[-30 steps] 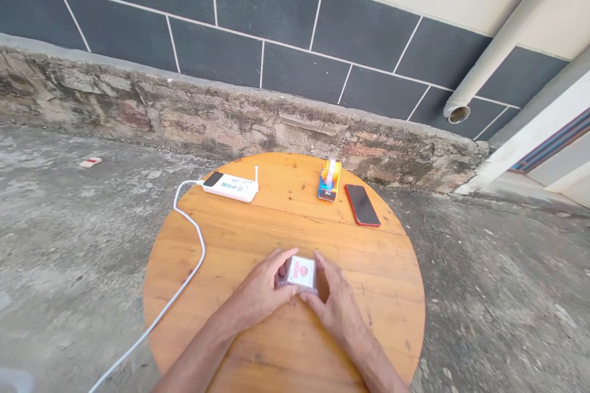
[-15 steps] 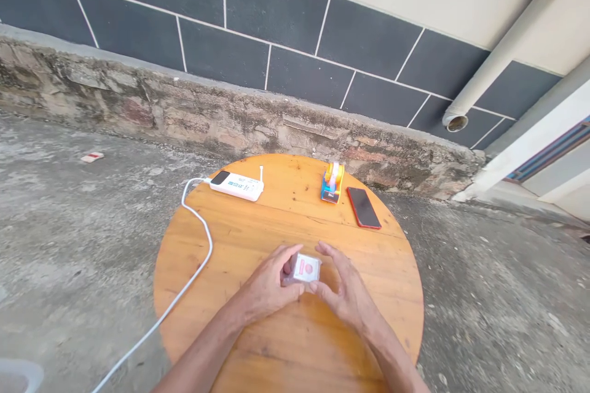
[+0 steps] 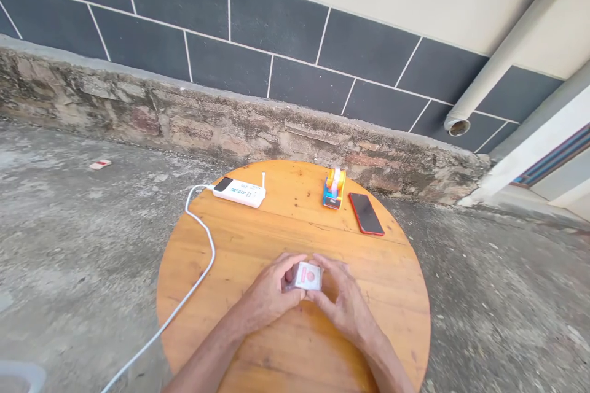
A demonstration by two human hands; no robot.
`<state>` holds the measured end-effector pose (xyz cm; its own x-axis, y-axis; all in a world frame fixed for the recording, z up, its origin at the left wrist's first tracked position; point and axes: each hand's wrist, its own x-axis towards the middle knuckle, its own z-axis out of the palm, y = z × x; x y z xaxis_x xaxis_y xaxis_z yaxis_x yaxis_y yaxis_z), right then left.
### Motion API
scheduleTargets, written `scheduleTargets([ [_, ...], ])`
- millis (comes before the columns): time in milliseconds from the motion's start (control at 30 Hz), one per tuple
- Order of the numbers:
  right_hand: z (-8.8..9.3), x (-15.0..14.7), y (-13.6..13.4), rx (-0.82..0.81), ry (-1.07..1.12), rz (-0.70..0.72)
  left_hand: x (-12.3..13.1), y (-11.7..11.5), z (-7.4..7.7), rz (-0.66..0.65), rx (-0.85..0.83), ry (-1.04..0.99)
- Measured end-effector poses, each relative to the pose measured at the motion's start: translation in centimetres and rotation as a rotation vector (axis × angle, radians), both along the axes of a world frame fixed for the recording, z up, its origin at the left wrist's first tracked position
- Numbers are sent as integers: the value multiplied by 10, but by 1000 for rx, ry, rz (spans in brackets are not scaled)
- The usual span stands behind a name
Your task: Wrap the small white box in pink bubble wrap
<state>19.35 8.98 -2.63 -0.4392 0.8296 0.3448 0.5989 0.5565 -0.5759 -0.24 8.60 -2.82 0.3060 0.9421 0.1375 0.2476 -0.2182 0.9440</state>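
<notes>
A small box (image 3: 308, 276) with a whitish top and reddish print is between my two hands, above the near half of the round wooden table (image 3: 258, 233). My left hand (image 3: 271, 288) grips its left side, thumb at the near edge and fingers at the far edge. From the right, my right hand (image 3: 343, 295) is curled round it too, thumb and fingertips at its near and far right corners. The sides of the box look clear or wrapped, though my fingers partly cover them.
A white power strip (image 3: 239, 191) with a long white cable (image 3: 209, 245) lies at the table's far left. An orange and blue tape dispenser (image 3: 334, 189) stands at the far right, beside a red-edged phone (image 3: 366, 214). Behind runs a stone ledge (image 3: 249, 126) below a tiled wall.
My right hand's fingers have closed in from the right onto the box. The left hand keeps its grip. The view has shifted slightly, so everything sits a little lower.
</notes>
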Motion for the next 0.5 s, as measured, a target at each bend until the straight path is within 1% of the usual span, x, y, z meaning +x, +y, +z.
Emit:
scheduleTargets([
  [100, 2, -1, -1, 110, -67, 41, 1, 0, 0, 0, -5, -6],
  [200, 3, 1, -3, 136, -89, 60, 2, 0, -2, 3, 6, 5],
  [300, 1, 8, -6, 43, -32, 3, 2, 0, -5, 12, 25, 45],
  [400, -3, 17, -8, -138, 71, -63, 0, -1, -8, 17, 17, 89],
  [500, -9, 20, -8, -253, 112, -52, -1, -4, -10, 38, 31, 120],
])
